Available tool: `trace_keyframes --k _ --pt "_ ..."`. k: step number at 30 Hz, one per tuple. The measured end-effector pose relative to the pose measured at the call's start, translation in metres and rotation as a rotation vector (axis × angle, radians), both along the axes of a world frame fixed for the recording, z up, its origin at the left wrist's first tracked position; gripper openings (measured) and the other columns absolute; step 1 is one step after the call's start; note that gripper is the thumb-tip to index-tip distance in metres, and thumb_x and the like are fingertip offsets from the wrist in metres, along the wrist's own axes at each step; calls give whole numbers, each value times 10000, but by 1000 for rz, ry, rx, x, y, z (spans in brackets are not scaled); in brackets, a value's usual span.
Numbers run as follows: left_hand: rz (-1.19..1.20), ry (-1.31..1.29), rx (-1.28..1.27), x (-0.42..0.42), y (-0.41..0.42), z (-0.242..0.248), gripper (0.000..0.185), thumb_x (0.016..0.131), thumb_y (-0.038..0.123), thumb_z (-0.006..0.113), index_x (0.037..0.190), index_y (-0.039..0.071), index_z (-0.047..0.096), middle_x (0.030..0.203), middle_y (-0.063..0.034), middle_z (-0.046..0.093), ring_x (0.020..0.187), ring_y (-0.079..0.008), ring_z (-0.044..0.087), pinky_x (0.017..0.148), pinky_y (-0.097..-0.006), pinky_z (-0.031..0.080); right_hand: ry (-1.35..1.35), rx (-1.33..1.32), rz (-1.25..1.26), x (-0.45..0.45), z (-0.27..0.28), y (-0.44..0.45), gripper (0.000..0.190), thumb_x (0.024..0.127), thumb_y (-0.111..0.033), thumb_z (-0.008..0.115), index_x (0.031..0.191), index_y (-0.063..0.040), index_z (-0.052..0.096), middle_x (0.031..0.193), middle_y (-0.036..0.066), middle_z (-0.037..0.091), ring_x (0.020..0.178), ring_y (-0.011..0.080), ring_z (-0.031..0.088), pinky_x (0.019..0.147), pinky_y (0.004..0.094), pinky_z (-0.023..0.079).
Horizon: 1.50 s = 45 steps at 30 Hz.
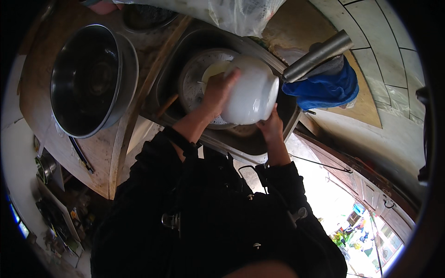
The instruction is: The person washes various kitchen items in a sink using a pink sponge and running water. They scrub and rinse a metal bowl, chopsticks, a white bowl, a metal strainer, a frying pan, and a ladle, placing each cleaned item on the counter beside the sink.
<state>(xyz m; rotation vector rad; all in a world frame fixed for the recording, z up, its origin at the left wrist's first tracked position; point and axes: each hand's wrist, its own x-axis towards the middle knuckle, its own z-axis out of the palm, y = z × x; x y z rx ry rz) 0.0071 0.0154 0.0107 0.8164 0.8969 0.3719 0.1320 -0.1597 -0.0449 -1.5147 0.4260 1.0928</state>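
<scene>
A rounded white pot (248,93), glossy and probably ceramic, is tilted on its side over the sink, its narrower foot end turned to the right. My left hand (220,90) grips it from the left, thumb on the outside and fingers hidden. At the lower right, my right hand (271,123) holds the foot end. Beneath the pot a metal basin (189,88) with sudsy water sits in the steel sink (250,147). A pale yellow round item (212,71) shows inside the basin, partly covered by my left hand and the pot.
Left on the wooden counter (139,107) stands a large steel bowl (87,81). A wooden handle (167,105) leans at the sink's left side. To the right lie a metal tube (318,55) and a blue cloth (323,85). Plastic bags (240,14) bulge over the far sink edge.
</scene>
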Motion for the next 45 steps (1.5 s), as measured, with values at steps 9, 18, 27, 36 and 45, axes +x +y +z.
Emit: trace_keyframes --k 9,18,27,36,45 --pt "49 6 -379 1 18 -67 374 936 362 492 1173 77 544 938 -103 633 819 -209 618 665 -347 523 85 830 -131 -3 3 -31 574 868 -349 597 1336 -76 407 1330 108 470 1249 302 407 1073 485 278" --pt "-542 391 1123 10 4 -136 217 874 188 477 1001 86 620 1014 -143 604 931 -298 574 833 -374 444 -53 718 -38 10 43 -71 603 735 -99 740 1259 -4 458 1171 94 581 1084 237 553 981 395 407" --pt "-365 486 1826 24 6 -153 362 847 249 520 1134 35 573 1046 -213 602 982 -382 568 879 -449 443 -2 609 -24 8 31 -80 490 719 -10 708 1175 0 528 1106 94 605 1024 208 575 937 329 426" --pt "-571 397 1654 17 21 -173 273 836 184 540 1054 32 606 974 -194 624 901 -339 604 784 -400 487 -60 626 73 2 32 -39 374 751 19 674 1112 7 577 1032 89 640 966 193 601 894 325 452" --pt "-380 306 850 8 45 -13 134 792 148 609 841 23 617 876 -128 618 830 -252 616 716 -367 484 -190 446 379 -6 34 11 394 706 48 645 1095 14 587 1008 86 643 924 166 607 843 298 472"
